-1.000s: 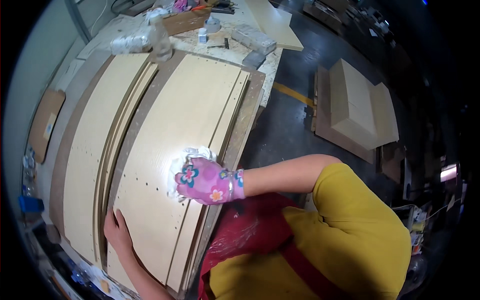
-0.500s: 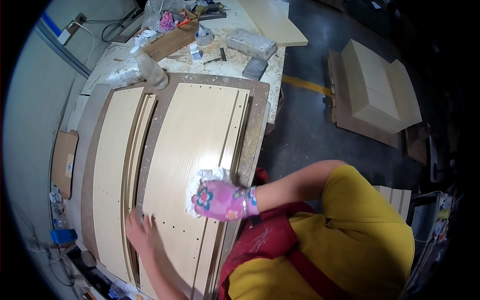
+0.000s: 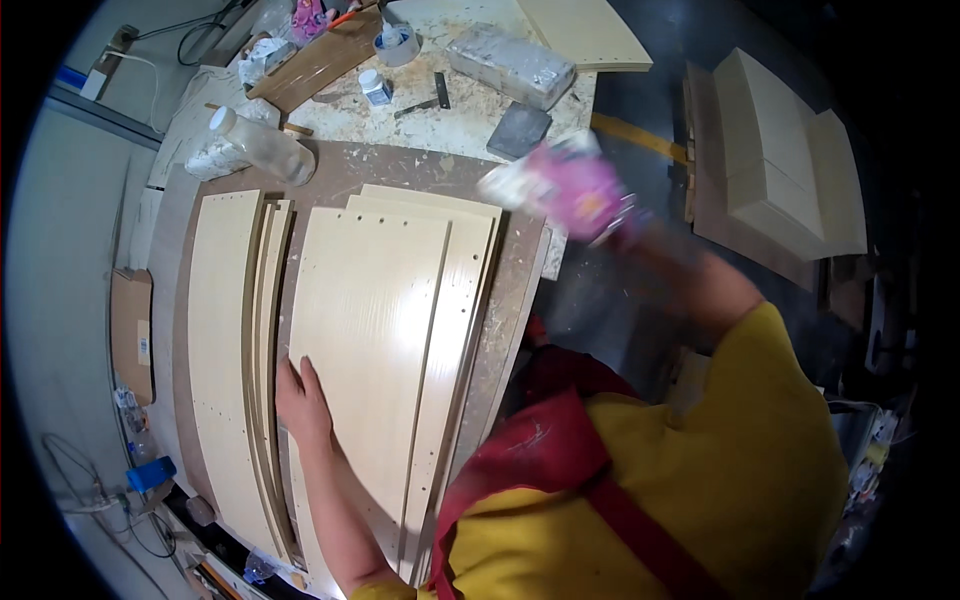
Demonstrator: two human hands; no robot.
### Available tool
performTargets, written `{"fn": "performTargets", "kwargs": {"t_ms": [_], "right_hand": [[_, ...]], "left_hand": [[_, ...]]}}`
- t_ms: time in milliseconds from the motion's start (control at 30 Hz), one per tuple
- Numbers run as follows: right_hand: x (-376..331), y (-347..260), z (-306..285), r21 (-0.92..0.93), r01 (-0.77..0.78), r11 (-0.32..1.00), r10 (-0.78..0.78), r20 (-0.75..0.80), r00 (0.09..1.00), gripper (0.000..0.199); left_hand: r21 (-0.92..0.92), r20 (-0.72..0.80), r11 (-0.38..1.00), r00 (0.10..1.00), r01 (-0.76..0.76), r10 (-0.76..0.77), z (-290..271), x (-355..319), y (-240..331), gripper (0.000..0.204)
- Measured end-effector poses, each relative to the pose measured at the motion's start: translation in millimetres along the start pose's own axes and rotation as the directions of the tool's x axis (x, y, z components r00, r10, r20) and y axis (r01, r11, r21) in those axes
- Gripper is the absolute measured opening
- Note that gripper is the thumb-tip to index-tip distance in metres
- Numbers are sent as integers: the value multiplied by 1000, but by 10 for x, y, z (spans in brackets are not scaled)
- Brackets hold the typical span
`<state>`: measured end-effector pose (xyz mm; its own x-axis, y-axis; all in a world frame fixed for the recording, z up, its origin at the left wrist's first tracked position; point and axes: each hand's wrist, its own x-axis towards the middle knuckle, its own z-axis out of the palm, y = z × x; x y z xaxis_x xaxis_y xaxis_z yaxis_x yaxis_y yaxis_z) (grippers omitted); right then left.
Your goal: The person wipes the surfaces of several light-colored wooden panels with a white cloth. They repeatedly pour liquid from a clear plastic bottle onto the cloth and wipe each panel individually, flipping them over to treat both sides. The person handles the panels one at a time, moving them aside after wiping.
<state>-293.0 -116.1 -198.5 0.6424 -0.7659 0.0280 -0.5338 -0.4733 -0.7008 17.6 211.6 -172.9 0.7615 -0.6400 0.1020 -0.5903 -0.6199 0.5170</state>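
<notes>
- Two hands are at work, and only the near one reads sharply: the left hand (image 3: 302,403) lies flat on the big pale panel (image 3: 375,330), bare, fingers close together and pointing up the board, palm pressing its left edge.
- A second ago that hand sat lower on the board; it now rests a little further up the same edge, so the panel stays pinned to the brown worktop (image 3: 520,270).
- Beside the panel lie narrow pale strips (image 3: 445,370) on its right and a second long panel (image 3: 218,340) on its left, all running the same way.
- Further off, the right hand (image 3: 585,195) in a pink patterned glove has lifted clear; half a second ago it pressed a white cloth (image 3: 510,182) on the panel's surface, and now it is swung up past the table's far right corner. My reading: the wiping stroke is over or paused.
- Motion blur smears the glove and cloth, so I cannot tell how the fingers lie; they seem closed round the cloth.
- Beyond, a clear plastic bottle (image 3: 255,148) lies on its side, and a grey block (image 3: 518,130) and tape roll (image 3: 397,42) sit on the dusty bench.
- Hidden: the panel's near end under the yellow sleeve and red apron; the picture's rim is black.
</notes>
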Motion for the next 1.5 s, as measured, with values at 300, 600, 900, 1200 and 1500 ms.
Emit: {"fn": "performTargets", "kwargs": {"t_ms": [300,600,900,1200,1500], "right_hand": [[305,261,-575,50,123,991,-113,-171,979,40],[530,-424,56,-37,655,754,-656,-69,751,25],[821,157,-675,-322,729,605,-635,358,685,26],[966,-11,-459,-30,406,913,-392,207,896,31],[1094,-98,-230,33,380,924,-381,120,917,36]], "left_hand": [[44,100,997,993,64,-68,-82,-25,89,31],[97,82,995,997,-1,-7,-47,0,-70,31],[115,40,993,999,-37,32,-22,-13,-97,35],[150,84,989,996,-11,-1,-29,-60,-36,29],[230,74,971,996,-70,54,-38,-94,108,34]]}}
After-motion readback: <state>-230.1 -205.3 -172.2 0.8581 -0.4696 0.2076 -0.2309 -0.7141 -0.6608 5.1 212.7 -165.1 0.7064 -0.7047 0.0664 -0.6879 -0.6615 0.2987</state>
